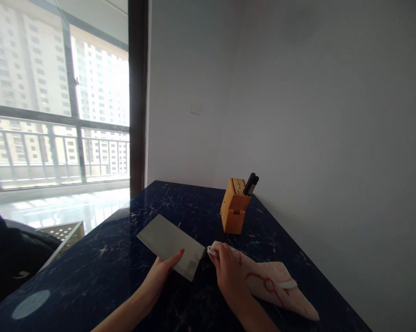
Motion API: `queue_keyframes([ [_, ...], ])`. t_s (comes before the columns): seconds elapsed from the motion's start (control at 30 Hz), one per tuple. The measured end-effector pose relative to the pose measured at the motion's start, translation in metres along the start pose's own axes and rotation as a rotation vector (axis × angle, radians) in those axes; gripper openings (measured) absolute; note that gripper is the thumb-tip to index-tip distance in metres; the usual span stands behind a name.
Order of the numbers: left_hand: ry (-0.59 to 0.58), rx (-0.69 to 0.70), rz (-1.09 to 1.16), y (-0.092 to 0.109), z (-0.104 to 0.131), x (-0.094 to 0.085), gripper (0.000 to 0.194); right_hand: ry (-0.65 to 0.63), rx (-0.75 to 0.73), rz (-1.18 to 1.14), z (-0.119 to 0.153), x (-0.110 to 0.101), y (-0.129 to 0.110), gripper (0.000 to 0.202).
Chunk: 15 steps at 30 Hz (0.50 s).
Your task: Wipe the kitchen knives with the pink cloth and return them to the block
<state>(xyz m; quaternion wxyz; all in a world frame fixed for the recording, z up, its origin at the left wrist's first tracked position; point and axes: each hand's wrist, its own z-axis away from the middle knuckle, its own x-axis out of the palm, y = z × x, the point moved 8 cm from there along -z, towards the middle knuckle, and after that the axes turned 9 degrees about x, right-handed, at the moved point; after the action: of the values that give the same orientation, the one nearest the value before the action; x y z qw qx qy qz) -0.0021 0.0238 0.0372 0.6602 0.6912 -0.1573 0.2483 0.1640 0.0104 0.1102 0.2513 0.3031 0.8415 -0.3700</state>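
Observation:
My left hand (165, 267) is closed on the broad blade of a cleaver (169, 242), thumb on the upper face and the other fingers hidden below. The blade is held above the table, its handle end pointing right. In my right hand (225, 263) is a bunched white cloth (263, 279) with red markings, pinched at the dark handle end of the cleaver. Most of the handle is hidden by cloth and fingers. The rest of the cloth trails right across the tabletop. Beyond my right hand stands a wooden knife block (234, 207).
Black-handled tools (251, 184) stick out of the block's right side. The dark blue marbled table (125, 249) meets the wall (297, 138) behind and at right. A pale round patch (31, 304) lies at its near left. A chair with dark fabric (21, 249) stands left of it.

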Motion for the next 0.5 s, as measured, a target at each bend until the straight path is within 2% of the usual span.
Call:
queue_keyframes([
  [0.13,-0.048,-0.007,-0.012,-0.001,0.0,0.002,0.031,-0.068,-0.038,0.005,0.0,0.009,-0.006,0.019],
  [0.33,-0.037,-0.023,-0.026,-0.004,-0.003,-0.002,0.032,0.038,0.025,0.101,-0.005,0.01,0.011,0.015],
  [0.5,-0.032,-0.03,-0.047,-0.005,-0.006,-0.004,0.032,0.005,0.0,0.063,-0.006,0.01,0.013,0.017],
])
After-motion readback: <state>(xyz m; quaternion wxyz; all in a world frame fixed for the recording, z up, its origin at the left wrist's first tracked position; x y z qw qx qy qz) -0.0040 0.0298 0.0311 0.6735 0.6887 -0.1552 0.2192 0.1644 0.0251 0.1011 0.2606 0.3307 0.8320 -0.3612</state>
